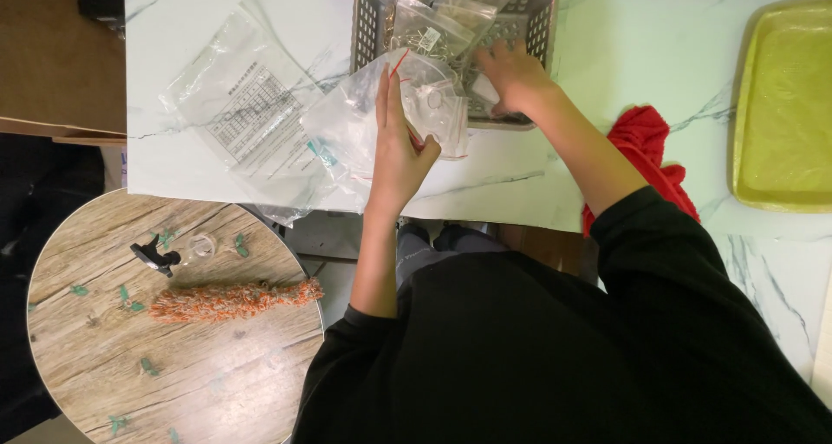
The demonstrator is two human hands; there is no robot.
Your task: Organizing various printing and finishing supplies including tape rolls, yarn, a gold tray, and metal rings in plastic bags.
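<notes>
I am holding a clear bag [416, 106] in my left hand [400, 154], fingers stretched up along it and thumb pinching its lower edge, at the near edge of the marble table [624, 54]. The bag is leaning against the front of the grey basket [368, 19]. My right hand [511, 73] is reaching into that basket, fingers curled down among small packets [433, 28]; I cannot tell whether they are gripping one. More clear bags with a printed sheet [251, 115] are lying left of my left hand. A red cloth [646, 145] is lying beside my right forearm, and a yellow tray [784, 106] is sitting well to the right. On the round wooden stool [217, 383] below, an orange fuzzy strip [234, 299] is lying.
</notes>
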